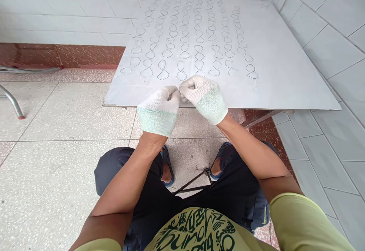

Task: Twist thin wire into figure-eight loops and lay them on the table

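Both of my hands wear white knit gloves with pale green cuffs, and their fingertips meet at the near edge of a white board (285,72). My left hand (160,108) is closed, with thumb and forefinger pinched together. Close against it, my right hand (203,96) is closed in a similar pinch. A thin dark wire (181,110) shows faintly below the fingertips; the part between the fingers is hidden. Beyond the hands, rows of twisted wire loops lie on the board, many shaped like a figure eight. One wire loop (181,71) lies just past my fingertips.
White tiled walls stand behind the board and along its right side. Below, between two feet in blue sandals, long-handled dark pliers (205,172) stand out against the speckled floor (57,175). A curved metal leg (13,101) is at the far left.
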A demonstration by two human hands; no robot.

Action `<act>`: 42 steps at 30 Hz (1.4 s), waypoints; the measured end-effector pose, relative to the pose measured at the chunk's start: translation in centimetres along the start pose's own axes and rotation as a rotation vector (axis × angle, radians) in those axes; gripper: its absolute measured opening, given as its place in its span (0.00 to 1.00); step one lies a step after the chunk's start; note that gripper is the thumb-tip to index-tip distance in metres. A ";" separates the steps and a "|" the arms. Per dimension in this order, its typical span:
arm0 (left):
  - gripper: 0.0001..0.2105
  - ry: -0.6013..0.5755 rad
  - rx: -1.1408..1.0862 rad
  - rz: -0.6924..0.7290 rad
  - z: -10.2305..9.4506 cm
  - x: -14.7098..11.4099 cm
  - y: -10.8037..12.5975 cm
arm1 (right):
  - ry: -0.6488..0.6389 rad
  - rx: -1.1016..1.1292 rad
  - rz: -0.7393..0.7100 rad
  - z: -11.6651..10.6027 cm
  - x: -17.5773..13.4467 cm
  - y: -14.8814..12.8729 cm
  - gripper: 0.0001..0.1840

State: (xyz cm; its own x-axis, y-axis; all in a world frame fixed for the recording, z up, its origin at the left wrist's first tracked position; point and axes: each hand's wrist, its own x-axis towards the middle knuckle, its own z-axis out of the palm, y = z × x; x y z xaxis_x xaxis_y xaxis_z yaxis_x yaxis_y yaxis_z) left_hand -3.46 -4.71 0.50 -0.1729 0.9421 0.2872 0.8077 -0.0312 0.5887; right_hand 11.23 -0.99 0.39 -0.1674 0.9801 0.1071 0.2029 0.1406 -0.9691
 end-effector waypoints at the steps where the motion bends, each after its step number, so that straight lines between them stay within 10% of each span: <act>1: 0.12 0.021 -0.027 -0.007 0.0 0.0 0.0 | -0.003 0.025 0.016 0.0 0.1 -0.1 0.07; 23: 0.13 -0.139 0.171 0.208 0.9 0.3 -2.2 | 0.006 0.014 0.026 0.4 0.5 1.3 0.09; 42: 0.17 -0.268 -0.068 0.062 -1.1 0.2 -0.2 | -0.168 0.154 0.063 -2.1 2.1 0.4 0.10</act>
State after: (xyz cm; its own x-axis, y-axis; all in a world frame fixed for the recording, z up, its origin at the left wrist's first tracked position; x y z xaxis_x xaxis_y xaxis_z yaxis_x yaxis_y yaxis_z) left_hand -4.31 -4.94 1.26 0.0377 0.9921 0.1197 0.7707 -0.1051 0.6285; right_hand 12.98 1.44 0.66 -0.3200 0.9472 0.0195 0.0704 0.0443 -0.9965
